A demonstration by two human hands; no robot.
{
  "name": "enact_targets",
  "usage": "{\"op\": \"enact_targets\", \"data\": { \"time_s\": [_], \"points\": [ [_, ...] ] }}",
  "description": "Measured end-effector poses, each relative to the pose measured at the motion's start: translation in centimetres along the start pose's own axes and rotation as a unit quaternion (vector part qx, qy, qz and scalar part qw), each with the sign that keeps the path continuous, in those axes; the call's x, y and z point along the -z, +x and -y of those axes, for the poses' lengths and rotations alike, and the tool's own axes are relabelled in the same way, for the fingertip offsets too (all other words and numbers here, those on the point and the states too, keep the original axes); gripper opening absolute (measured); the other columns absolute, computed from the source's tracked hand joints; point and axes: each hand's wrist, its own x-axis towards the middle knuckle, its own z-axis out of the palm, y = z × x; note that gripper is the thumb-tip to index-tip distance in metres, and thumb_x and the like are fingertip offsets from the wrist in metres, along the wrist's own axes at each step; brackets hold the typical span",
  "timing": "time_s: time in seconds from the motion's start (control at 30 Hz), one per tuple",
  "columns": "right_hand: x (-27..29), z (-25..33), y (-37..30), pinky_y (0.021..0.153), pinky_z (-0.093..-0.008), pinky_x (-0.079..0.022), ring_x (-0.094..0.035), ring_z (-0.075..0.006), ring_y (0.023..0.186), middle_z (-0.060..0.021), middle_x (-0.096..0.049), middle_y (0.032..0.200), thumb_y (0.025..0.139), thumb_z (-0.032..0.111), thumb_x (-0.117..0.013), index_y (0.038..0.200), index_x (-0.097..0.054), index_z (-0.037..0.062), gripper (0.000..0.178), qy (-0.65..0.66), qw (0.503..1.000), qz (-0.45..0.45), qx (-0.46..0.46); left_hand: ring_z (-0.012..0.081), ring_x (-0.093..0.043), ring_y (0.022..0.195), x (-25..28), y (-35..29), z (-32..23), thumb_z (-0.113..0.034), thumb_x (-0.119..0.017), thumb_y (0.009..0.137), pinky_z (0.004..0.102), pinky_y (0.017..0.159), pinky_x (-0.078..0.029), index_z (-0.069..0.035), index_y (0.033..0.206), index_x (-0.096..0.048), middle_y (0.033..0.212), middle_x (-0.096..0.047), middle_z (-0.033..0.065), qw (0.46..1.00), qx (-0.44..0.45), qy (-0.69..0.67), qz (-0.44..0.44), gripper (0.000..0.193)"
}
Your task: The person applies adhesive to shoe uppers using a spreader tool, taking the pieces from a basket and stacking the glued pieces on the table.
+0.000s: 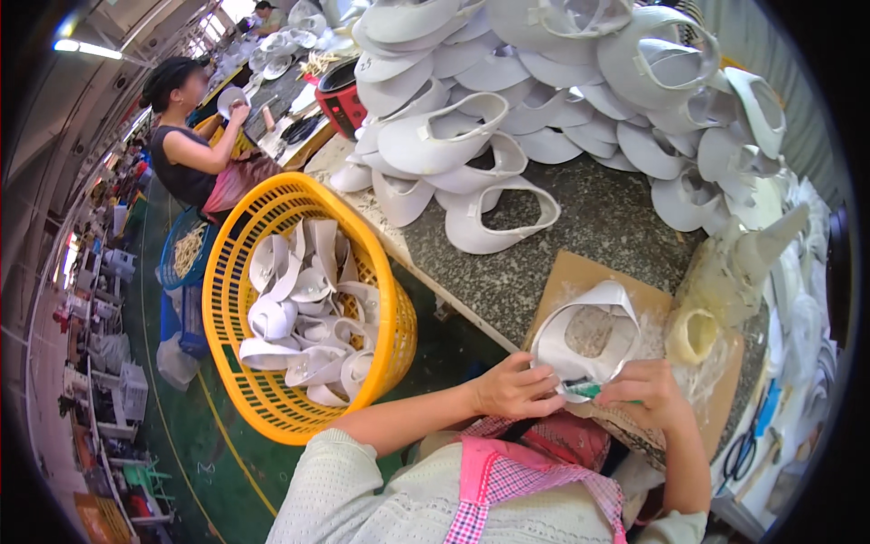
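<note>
A white, curved, visor-like piece with a big oval opening [553,341] stands at the near edge of a brown board [564,277]. My left hand [518,388] is closed on its near left edge, thumb and fingers pinching the rim. On the other side, my right hand [647,392] is closed round a thin green-handled tool [587,391]. The tool's tip lies against the near rim of the piece, between my two hands; its exact kind is too small to tell. Beside the piece stands a crusted, yellowish pot [725,281] with a round cream-coloured opening.
Stacks of similar white pieces [435,136] cover the far part of the speckled table [598,204]. A yellow basket [394,335] holding more of them stands at my left. Scissors [740,456] lie at the right. A co-worker [186,136] sits at the far left.
</note>
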Motion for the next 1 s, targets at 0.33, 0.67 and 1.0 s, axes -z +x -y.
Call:
{"op": "enact_targets", "data": {
  "time_s": [0.33,0.67,1.0],
  "points": [
    [-2.3,-1.3,-0.7,0.047,-0.0295,-0.042,-0.056,-0.0193,0.055,-0.0042,-0.059,0.064,0.06,0.006,-0.066,0.074,-0.063,0.01,0.015,-0.049,0.994,-0.101,-0.009,0.0166,-0.051,0.087,-0.3,0.9,-0.2,-0.017,-0.056,0.074,0.033,0.073,-0.039,-0.015,0.091,-0.055,0.089,-0.055,0.0027,1.0,-0.021,-0.011,0.005,0.017],
    [-0.7,1.1,0.0,0.046,-0.0278,-0.042,-0.055,-0.0178,0.053,-0.0017,-0.058,0.061,0.059,0.007,-0.066,0.071,-0.063,0.0132,0.014,-0.062,0.998,0.012,0.023,0.0164,-0.05,0.089,0.1,-0.1,-0.3,-0.018,-0.056,0.074,0.0322,0.073,-0.039,-0.013,0.09,-0.056,0.09,-0.054,0.0023,1.0,0.016,-0.019,-0.004,0.017],
    [-1.2,1.2,1.3,0.045,-0.0261,-0.039,-0.054,-0.0178,0.051,-0.0049,-0.057,0.059,0.061,0.002,-0.065,0.072,-0.062,0.0071,0.013,-0.03,0.987,-0.152,-0.035,0.0156,-0.051,0.088,0.0,-0.1,-0.9,-0.016,-0.056,0.074,0.0319,0.074,-0.039,-0.012,0.092,-0.056,0.091,-0.053,0.0023,0.999,0.031,-0.023,-0.004,0.018]
  ]
}}
